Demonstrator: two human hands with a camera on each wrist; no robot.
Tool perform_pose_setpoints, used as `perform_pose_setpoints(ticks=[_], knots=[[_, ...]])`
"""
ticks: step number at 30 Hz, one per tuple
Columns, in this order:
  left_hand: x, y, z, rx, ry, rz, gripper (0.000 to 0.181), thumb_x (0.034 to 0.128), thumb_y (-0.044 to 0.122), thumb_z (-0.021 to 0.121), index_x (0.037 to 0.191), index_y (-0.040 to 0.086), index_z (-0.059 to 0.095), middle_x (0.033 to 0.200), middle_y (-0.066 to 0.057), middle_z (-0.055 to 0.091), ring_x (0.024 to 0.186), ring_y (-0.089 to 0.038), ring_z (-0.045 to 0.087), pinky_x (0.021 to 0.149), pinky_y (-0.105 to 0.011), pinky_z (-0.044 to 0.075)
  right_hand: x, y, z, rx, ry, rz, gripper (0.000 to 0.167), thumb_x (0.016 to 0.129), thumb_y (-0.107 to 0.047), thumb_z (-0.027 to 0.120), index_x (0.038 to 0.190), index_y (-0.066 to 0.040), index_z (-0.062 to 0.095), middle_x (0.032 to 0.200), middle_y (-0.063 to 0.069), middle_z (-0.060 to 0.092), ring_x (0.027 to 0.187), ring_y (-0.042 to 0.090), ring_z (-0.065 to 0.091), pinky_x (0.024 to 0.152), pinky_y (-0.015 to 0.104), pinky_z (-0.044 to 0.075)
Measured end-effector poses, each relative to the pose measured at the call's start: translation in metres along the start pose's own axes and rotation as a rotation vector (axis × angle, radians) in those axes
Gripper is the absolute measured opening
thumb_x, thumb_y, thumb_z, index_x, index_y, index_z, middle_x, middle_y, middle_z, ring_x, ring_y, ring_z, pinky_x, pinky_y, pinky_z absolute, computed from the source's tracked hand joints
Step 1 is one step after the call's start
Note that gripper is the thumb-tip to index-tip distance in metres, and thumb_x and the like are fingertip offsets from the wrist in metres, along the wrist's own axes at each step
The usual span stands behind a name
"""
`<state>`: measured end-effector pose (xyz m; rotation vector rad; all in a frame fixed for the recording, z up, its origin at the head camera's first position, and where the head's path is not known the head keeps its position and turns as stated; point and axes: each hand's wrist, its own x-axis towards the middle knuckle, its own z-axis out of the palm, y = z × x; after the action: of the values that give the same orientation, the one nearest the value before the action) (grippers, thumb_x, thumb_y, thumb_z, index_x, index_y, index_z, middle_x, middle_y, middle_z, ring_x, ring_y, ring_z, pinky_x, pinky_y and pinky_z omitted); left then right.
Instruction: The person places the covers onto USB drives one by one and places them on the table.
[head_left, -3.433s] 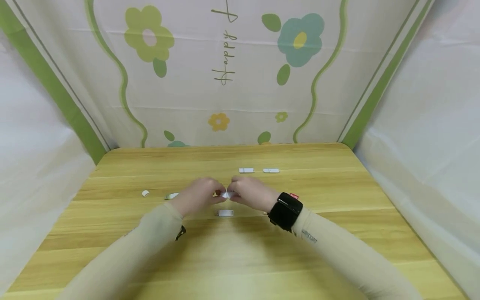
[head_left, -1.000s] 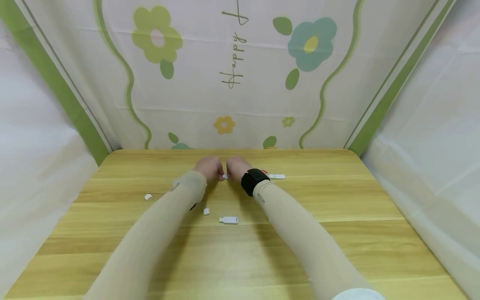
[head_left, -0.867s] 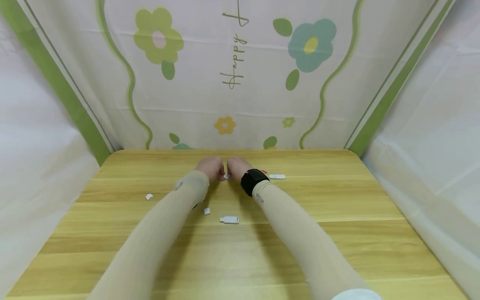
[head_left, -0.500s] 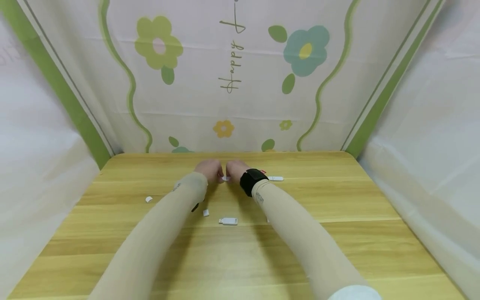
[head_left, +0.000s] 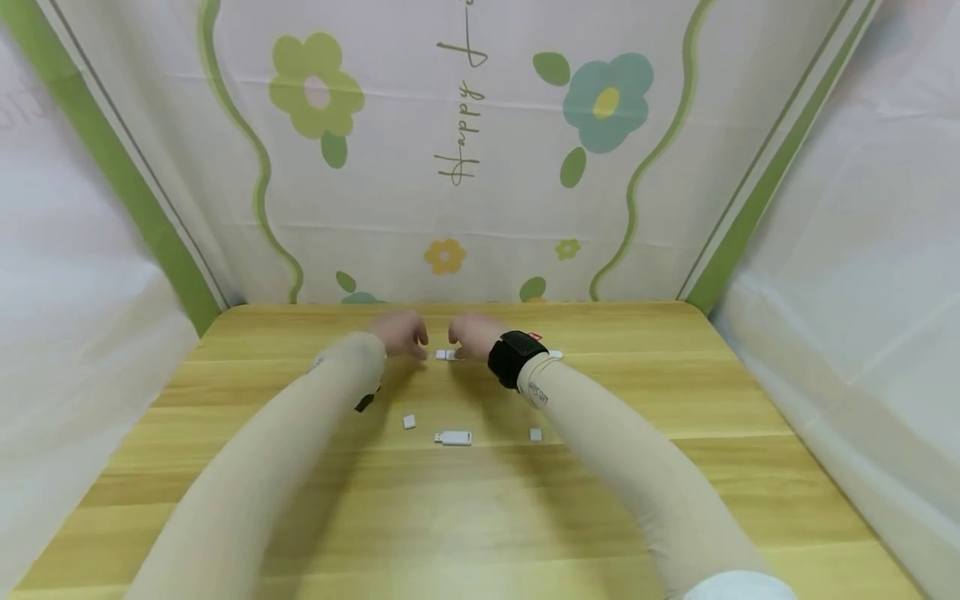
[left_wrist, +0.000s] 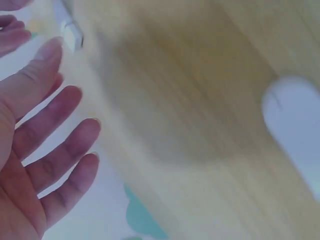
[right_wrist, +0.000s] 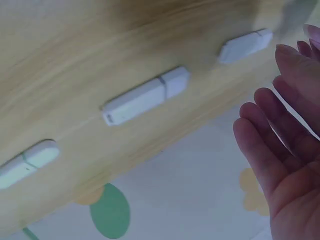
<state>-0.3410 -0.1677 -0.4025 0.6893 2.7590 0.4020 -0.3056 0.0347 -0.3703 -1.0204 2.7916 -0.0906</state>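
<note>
Gap between left grip [head_left: 397, 332] and right grip [head_left: 477, 336], USB stick [head_left: 448, 355] beneath.

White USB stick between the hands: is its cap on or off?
On: the cap sits against the stick, with no bare plug showing.

On my feeds I count three capped USB sticks [right_wrist: 137, 101], one uncapped USB stick [head_left: 456, 438] and two loose caps [head_left: 536, 435]. One white object [left_wrist: 295, 120] is too blurred to name.
</note>
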Motion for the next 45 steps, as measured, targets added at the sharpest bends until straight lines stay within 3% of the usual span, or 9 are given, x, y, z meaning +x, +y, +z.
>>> perform_pose_setpoints(ticks=[3, 10, 19, 22, 25, 29, 37, 41, 45], knots=[[-0.016, -0.005, -0.013, -0.005, -0.031, -0.016, 0.033, 0.0828, 0.027, 0.082, 0.107, 0.006, 0.074, 0.1, -0.004, 0.069, 0.09, -0.021, 0.064, 0.08, -0.04, 0.054, 0.001, -0.006, -0.005, -0.021, 0.002, -0.022, 0.03, 0.091, -0.016, 0.074, 0.118, -0.004, 0.071, 0.117, 0.007, 0.068, 0.109, 0.022, 0.063, 0.093, 0.033, 0.05], [-0.062, -0.018, -0.038, 0.0, -0.024, -0.037, 0.035, 0.0858, 0.022, 0.079, 0.113, 0.002, 0.072, 0.104, -0.008, 0.068, 0.095, -0.026, 0.064, 0.085, -0.045, 0.054, 0.005, -0.028, -0.009, -0.063, 0.02, -0.077, 0.024, 0.094, -0.021, 0.07, 0.114, -0.007, 0.073, 0.113, 0.005, 0.07, 0.104, 0.019, 0.065, 0.089, 0.031, 0.052], [-0.124, -0.059, -0.054, 0.031, 0.014, -0.014, 0.028, 0.0843, 0.017, 0.08, 0.105, -0.002, 0.074, 0.099, -0.01, 0.069, 0.09, -0.026, 0.064, 0.082, -0.047, 0.053, 0.015, -0.062, -0.001, -0.107, 0.02, -0.121, 0.019, 0.095, -0.023, 0.069, 0.109, -0.011, 0.074, 0.107, -0.001, 0.07, 0.095, 0.013, 0.063, 0.082, 0.026, 0.051], [-0.142, -0.074, -0.053, 0.046, 0.003, -0.007, 0.024, 0.0843, 0.014, 0.079, 0.103, 0.0, 0.075, 0.095, -0.008, 0.07, 0.088, -0.025, 0.065, 0.08, -0.047, 0.054, 0.019, -0.076, 0.0, -0.075, 0.017, -0.162, 0.012, 0.095, -0.02, 0.069, 0.089, -0.01, 0.07, 0.087, -0.004, 0.062, 0.076, 0.009, 0.053, 0.07, 0.021, 0.044], [-0.157, -0.088, -0.049, 0.048, -0.024, 0.009, 0.024, 0.083, 0.012, 0.08, 0.104, 0.002, 0.075, 0.094, -0.005, 0.07, 0.089, -0.025, 0.065, 0.081, -0.048, 0.053, 0.025, -0.091, 0.003, -0.04, 0.013, -0.211, 0.034, 0.095, -0.018, 0.068, 0.068, -0.012, 0.048, 0.069, -0.005, 0.038, 0.063, 0.009, 0.032, 0.059, 0.021, 0.028], [-0.169, -0.097, -0.042, 0.015, -0.067, 0.045, 0.032, 0.0801, 0.013, 0.083, 0.108, 0.003, 0.073, 0.094, 0.0, 0.069, 0.091, -0.024, 0.064, 0.084, -0.048, 0.052, 0.032, -0.108, 0.009, -0.007, -0.001, -0.253, 0.044, 0.097, -0.02, 0.066, 0.065, -0.015, 0.037, 0.066, -0.005, 0.027, 0.057, 0.008, 0.025, 0.056, 0.021, 0.022], [-0.176, -0.107, -0.026, -0.1, -0.023, 0.049, 0.045, 0.0791, 0.016, 0.084, 0.119, 0.002, 0.068, 0.097, 0.0, 0.068, 0.091, -0.022, 0.064, 0.083, -0.046, 0.053, 0.049, -0.129, 0.028, -0.04, -0.023, -0.24, 0.018, 0.096, -0.029, 0.068, 0.086, -0.014, 0.068, 0.079, -0.009, 0.057, 0.067, 0.005, 0.047, 0.064, 0.017, 0.04], [-0.179, -0.113, -0.017, -0.146, -0.009, 0.042, 0.03, 0.0815, 0.013, 0.082, 0.11, 0.008, 0.073, 0.097, 0.002, 0.07, 0.091, -0.018, 0.064, 0.082, -0.042, 0.053, 0.054, -0.139, 0.035, -0.064, -0.032, -0.218, 0.012, 0.095, -0.027, 0.069, 0.099, -0.016, 0.072, 0.094, -0.009, 0.065, 0.081, 0.004, 0.055, 0.074, 0.017, 0.047], [-0.183, -0.115, -0.013, -0.131, 0.005, 0.038, 0.012, 0.0843, 0.013, 0.079, 0.096, 0.014, 0.076, 0.093, 0.005, 0.069, 0.087, -0.015, 0.062, 0.078, -0.04, 0.053, 0.051, -0.147, 0.033, -0.03, -0.055, -0.208, 0.013, 0.095, -0.025, 0.07, 0.103, -0.015, 0.071, 0.098, -0.008, 0.066, 0.083, 0.004, 0.056, 0.074, 0.017, 0.047]])
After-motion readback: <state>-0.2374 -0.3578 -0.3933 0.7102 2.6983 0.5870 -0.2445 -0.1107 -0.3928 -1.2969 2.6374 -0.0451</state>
